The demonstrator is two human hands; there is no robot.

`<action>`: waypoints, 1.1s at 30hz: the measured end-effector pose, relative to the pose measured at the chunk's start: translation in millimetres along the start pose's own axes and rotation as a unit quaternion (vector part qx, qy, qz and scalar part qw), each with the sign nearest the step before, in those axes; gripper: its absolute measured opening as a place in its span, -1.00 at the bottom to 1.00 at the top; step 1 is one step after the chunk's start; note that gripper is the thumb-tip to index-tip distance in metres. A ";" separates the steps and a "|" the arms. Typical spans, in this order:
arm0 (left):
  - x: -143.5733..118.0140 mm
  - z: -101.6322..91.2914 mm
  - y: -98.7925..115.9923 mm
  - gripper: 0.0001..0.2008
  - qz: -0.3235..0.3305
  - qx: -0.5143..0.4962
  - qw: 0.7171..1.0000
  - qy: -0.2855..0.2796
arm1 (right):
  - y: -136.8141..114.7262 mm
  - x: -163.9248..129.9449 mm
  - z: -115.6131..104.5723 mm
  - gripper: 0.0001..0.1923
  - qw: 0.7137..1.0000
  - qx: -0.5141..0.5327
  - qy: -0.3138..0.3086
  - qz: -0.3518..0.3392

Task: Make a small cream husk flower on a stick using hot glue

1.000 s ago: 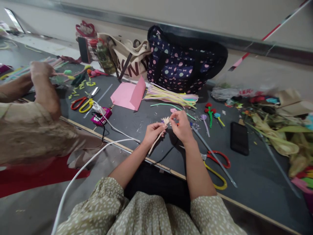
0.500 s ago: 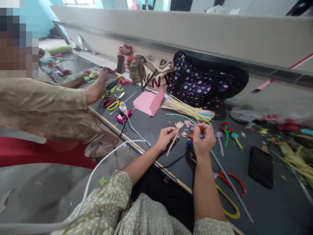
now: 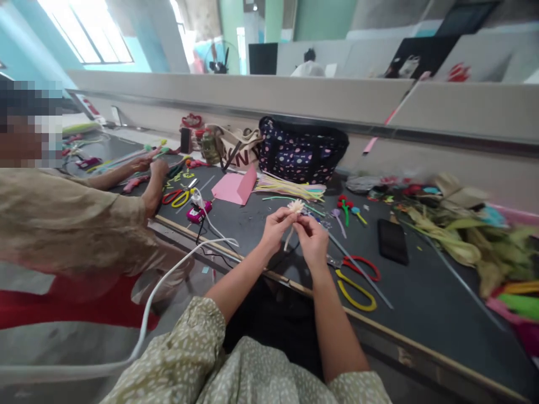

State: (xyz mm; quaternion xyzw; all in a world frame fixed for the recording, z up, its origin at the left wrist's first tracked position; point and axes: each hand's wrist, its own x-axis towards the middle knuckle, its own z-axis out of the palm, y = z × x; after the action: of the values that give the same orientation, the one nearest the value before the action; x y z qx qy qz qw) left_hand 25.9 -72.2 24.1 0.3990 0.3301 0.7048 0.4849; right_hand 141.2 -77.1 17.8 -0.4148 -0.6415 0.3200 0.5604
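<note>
The right hand [image 3: 312, 242] has come back from the table to the pale fringed stem [image 3: 291, 223] pinched in the left hand [image 3: 275, 227], so both now grip it

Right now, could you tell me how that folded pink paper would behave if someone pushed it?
The pink paper looks thin and light, so it would probably slide easily. One flap stands up along the fold, so it may flop flat. It likely bends rather than resists.
</note>
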 end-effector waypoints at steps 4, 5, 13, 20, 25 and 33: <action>-17.5 2.2 9.7 -0.80 -0.008 -0.014 1.000 -0.023 | -12.8 -15.4 3.9 -0.76 0.999 0.023 0.036 -0.015; -21.7 0.9 12.1 -0.80 -0.011 -0.014 0.999 -0.034 | -16.1 -19.3 4.3 -0.75 0.999 0.025 0.043 -0.020; -58.0 -17.5 36.0 -0.63 0.145 0.159 0.974 -0.077 | -30.8 -57.8 3.6 -0.73 0.995 0.036 0.089 -0.029; -83.0 -8.9 40.2 -0.51 0.276 0.270 0.922 -0.033 | -28.4 -76.7 -6.3 -0.70 0.995 0.004 0.091 -0.032; -84.1 -5.4 37.2 -0.36 0.276 0.238 0.930 -0.051 | -35.4 -84.3 -5.6 -0.69 0.993 -0.031 0.107 -0.048; -92.6 -13.0 48.4 -0.55 0.320 0.317 0.891 -0.056 | -42.5 -89.8 -3.3 -0.70 0.989 -0.091 0.085 -0.078</action>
State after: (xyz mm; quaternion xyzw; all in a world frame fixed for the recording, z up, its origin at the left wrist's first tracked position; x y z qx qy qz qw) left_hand 13.6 -176.0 36.9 0.6547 0.3628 0.6558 0.0984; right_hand 139.5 -176.4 14.9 -0.4378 -0.6486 0.1793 0.5962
